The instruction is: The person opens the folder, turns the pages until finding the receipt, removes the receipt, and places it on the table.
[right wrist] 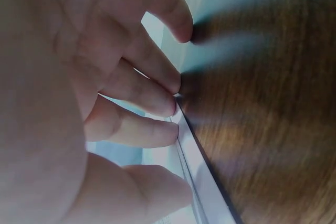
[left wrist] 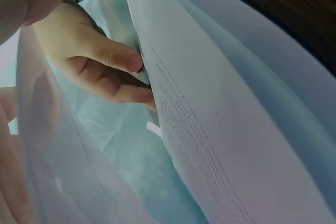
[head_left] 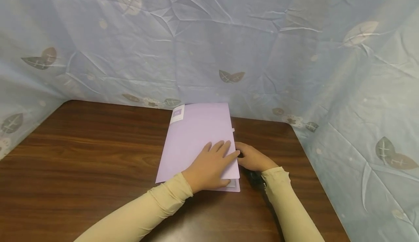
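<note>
A light purple folder (head_left: 199, 133) with a white label (head_left: 177, 114) lies at the table's far side, its cover slightly raised. My left hand (head_left: 212, 167) rests on this cover with fingers spread, one fingertip at the right edge and the thumb by the near opening. Inside, a printed white sheet (left wrist: 194, 108) shows in the left wrist view, beside the see-through raised cover (left wrist: 63, 129). Against the folder's right edge (right wrist: 202, 182) stand the fingertips of my right hand (head_left: 254, 157); its fingers are mostly straight, with the thumb towards the sheets.
A small white tab (head_left: 233, 129) sticks out from the folder's right side. Brown wood-grain table (head_left: 98, 154) surrounds the folder. Pale blue leaf-printed cloth (head_left: 203, 45) hangs behind and at both sides. Near my right wrist is a dark device (head_left: 255, 178).
</note>
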### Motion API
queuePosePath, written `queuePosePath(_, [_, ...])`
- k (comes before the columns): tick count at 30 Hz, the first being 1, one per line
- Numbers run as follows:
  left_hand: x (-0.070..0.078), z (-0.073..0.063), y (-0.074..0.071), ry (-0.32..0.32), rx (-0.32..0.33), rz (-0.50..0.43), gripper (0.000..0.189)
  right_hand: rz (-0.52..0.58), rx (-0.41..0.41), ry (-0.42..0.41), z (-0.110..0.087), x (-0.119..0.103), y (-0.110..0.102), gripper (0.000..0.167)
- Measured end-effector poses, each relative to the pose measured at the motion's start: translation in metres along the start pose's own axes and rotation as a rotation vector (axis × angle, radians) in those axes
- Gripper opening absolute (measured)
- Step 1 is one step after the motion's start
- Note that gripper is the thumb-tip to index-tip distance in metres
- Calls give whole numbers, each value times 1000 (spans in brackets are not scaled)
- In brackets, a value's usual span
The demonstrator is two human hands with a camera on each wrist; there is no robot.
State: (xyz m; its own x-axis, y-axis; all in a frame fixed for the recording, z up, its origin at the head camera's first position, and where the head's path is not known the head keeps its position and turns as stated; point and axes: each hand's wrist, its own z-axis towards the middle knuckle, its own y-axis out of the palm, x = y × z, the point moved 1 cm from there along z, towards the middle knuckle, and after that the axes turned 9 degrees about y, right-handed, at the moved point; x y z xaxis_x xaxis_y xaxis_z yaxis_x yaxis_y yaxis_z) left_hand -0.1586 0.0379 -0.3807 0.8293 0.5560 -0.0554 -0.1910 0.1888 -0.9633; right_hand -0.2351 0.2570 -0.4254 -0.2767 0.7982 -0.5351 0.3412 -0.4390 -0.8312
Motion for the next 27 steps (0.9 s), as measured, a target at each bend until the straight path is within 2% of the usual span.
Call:
queuePosePath(13, [-6,1,-14,-27,-7,-95,73,-7,17,-22,-3,-3,-2,47])
queuePosePath(18, [-11,-4,-26,-9,74,-120,72,-36,27,1,-3,-1,-1,52])
queuePosePath(22, [-17,-9,-38,0,146,-113,74,-60,26,-11,-1,0,0,51])
queuePosePath(27, [-29,-23,-57,-30,207,-130,78,-65,22,-7,-1,-2,2,48])
